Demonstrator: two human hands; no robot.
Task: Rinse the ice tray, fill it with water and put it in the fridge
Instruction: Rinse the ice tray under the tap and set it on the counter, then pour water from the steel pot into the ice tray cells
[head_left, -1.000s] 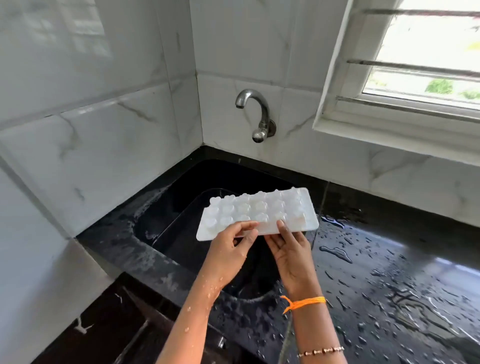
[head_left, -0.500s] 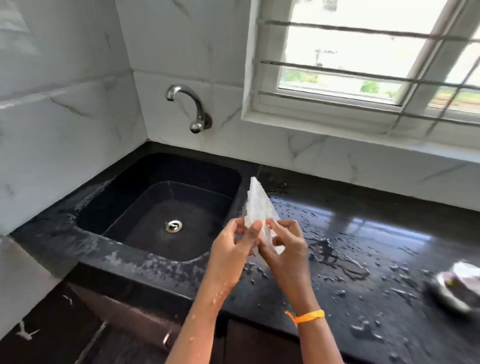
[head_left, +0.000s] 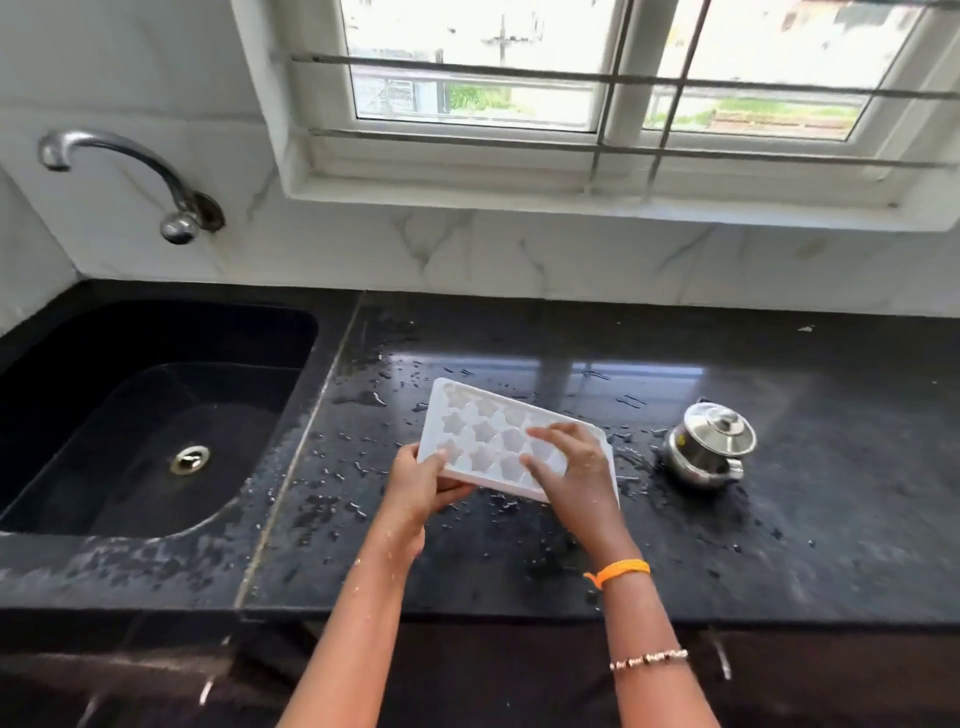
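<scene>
The white ice tray (head_left: 480, 426) with star-shaped cups faces up, just above the wet black counter (head_left: 779, 519), to the right of the sink. My left hand (head_left: 423, 480) grips its near-left corner, thumb on top and fingers underneath. My right hand (head_left: 571, 467) lies over the tray's right half with spread fingers on the cups and hides that end. The cups look empty of water.
A black sink (head_left: 156, 415) with a steel drain lies at the left, under a steel tap (head_left: 130, 176) on the tiled wall. A small lidded steel pot (head_left: 709, 447) stands close to the tray's right end. Water drops cover the counter. A barred window is behind.
The tray was held upside down over the sink, then on edge, and now faces up over the counter to the right. My view has swung right with it.
</scene>
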